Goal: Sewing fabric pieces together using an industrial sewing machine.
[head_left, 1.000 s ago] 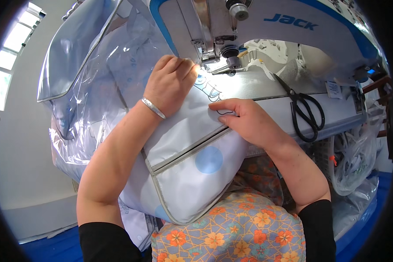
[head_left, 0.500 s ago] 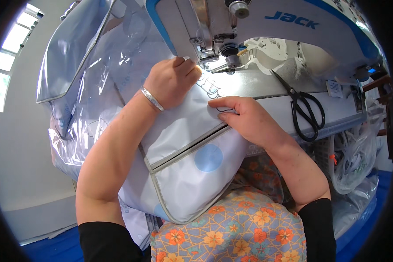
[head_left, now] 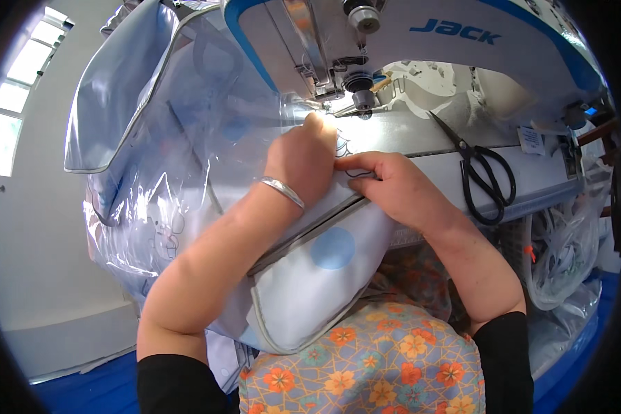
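A white coated fabric piece (head_left: 298,300) with grey binding and a blue dot (head_left: 333,248) spreads over the machine bed and hangs toward my lap. My left hand (head_left: 302,162), with a silver bangle on the wrist, is closed in a fist at the fabric just below the presser foot; its fingertips are partly hidden. Beside it, my right hand (head_left: 397,185) lies on the fabric, index finger stretched toward the left hand and thumb apart from it. The white and blue sewing machine (head_left: 386,45) stands over both hands, its lamp lighting the needle area.
Black scissors (head_left: 486,176) lie on the bed to the right. Clear plastic film (head_left: 127,228) and a grey-blue bound flap (head_left: 121,96) pile up on the left. Below the table's right end, a white basket (head_left: 552,269) is lined with clear plastic. An orange-flowered cloth (head_left: 366,369) covers my lap.
My left hand has moved right and slightly down, close to the right hand. The fabric and film on the left have shifted and bunched rightward. The right hand has hardly moved.
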A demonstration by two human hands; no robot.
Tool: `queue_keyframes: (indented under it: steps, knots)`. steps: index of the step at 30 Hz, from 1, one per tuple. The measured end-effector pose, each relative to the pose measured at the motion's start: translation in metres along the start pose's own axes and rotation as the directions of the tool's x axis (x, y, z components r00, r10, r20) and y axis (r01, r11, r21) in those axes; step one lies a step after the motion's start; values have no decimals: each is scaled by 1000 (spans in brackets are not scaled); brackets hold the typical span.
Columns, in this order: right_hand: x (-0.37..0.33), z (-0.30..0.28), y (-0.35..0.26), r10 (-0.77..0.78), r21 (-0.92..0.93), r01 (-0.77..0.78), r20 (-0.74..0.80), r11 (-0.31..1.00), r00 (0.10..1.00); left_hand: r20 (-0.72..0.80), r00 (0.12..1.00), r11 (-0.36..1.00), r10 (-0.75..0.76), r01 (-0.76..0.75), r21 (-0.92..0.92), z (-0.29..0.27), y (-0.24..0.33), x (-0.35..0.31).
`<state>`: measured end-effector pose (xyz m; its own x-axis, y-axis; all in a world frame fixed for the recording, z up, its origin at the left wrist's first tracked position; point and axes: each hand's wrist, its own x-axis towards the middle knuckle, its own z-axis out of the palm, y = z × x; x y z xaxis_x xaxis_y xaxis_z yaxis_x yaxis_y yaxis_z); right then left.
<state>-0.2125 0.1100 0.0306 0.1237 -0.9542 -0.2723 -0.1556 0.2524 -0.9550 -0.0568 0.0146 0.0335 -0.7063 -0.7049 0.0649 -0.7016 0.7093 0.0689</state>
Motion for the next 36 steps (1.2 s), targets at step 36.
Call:
queue_keyframes:
  steps: [36]
  knots:
    - [15,12,4,-146,-157,120,-170,980,974,-86,995,976,50,-67,-209,0,-5,-7]
